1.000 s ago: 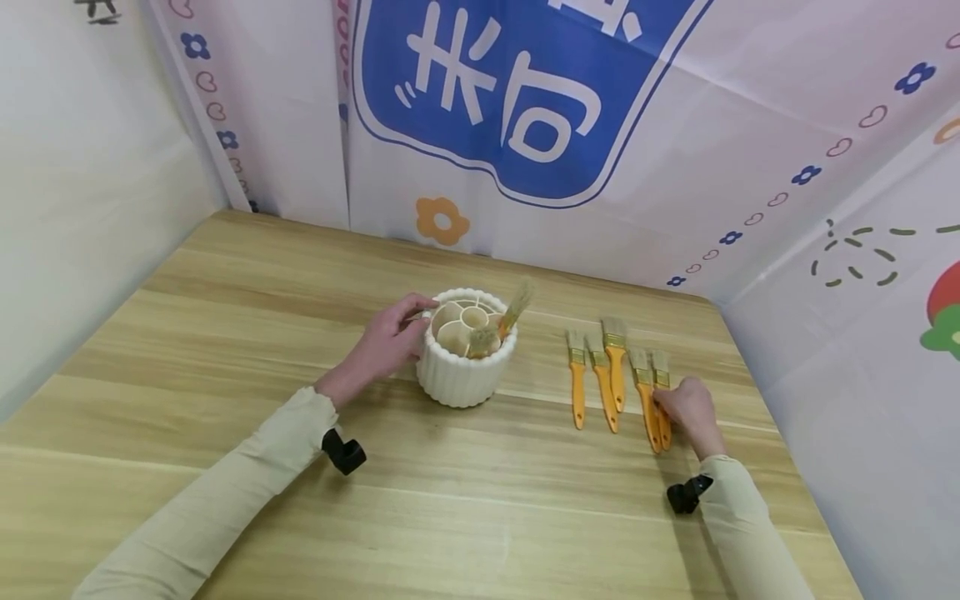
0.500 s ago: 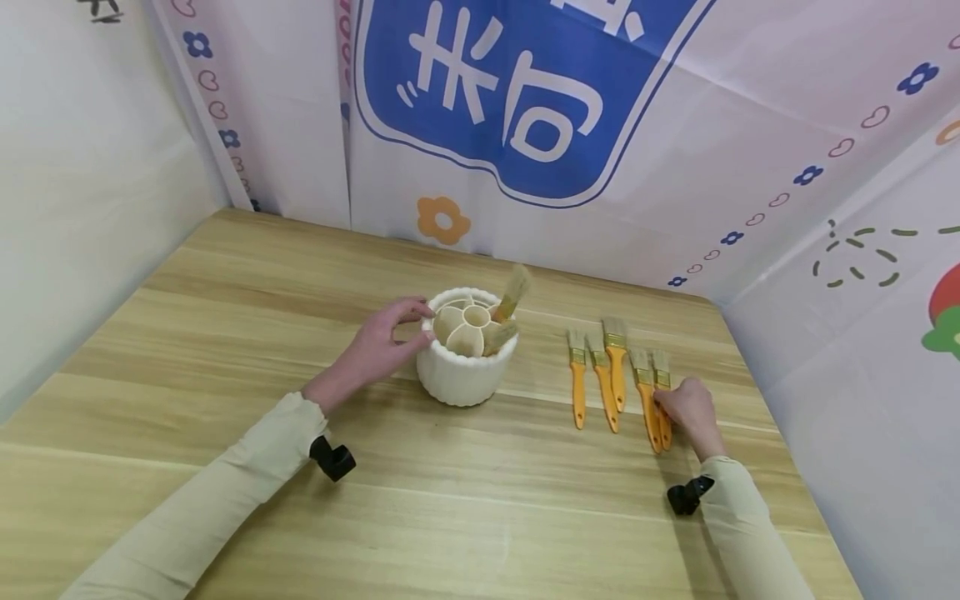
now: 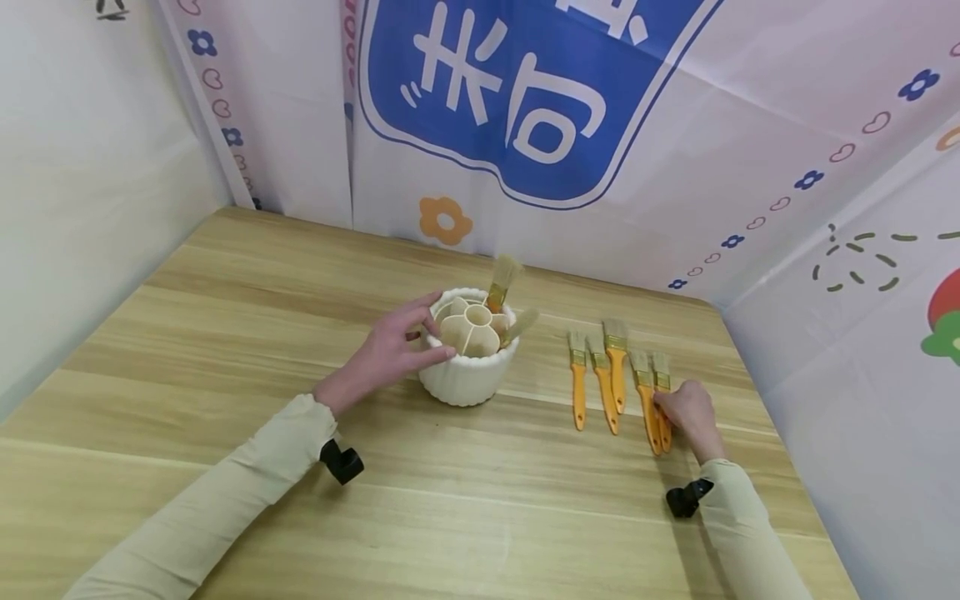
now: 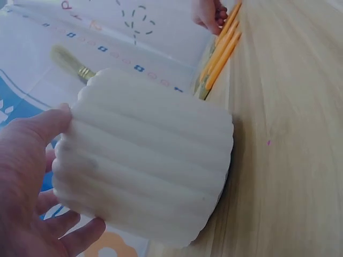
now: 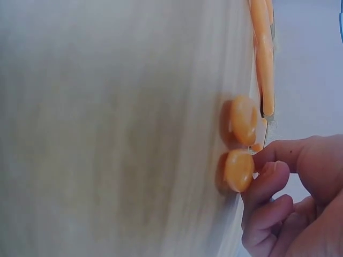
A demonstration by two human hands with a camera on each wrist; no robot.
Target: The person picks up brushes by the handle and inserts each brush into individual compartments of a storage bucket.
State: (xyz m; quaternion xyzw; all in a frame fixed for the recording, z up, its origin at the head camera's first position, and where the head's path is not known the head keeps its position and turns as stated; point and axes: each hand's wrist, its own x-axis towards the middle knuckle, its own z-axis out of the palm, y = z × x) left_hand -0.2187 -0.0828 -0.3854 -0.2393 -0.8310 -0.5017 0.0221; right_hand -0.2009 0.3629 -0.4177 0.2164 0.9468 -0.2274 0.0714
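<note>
A white fluted brush holder (image 3: 461, 379) with a divided insert stands on the wooden table. Two paintbrushes stick out of it bristles up: one at the back (image 3: 504, 277), one leaning right (image 3: 521, 323). My left hand (image 3: 393, 346) holds the holder's left rim, thumb on the near side and fingers spread behind; the left wrist view shows the fluted wall beside my fingers (image 4: 86, 235). At the right, several orange-handled paintbrushes (image 3: 578, 387) lie side by side. My right hand (image 3: 688, 408) pinches the handle of the rightmost paintbrush (image 5: 239, 170), which lies on the table.
The wooden tabletop (image 3: 450, 517) meets a printed cloth backdrop (image 3: 630, 242) at the back. White walls (image 3: 82, 208) rise at left and right. A black wrist camera (image 3: 341, 461) sits on each sleeve.
The holder has turned: its back brush swung from right toward the back, the other from front to right. My left hand shifted along the rim. My right hand has stayed put.
</note>
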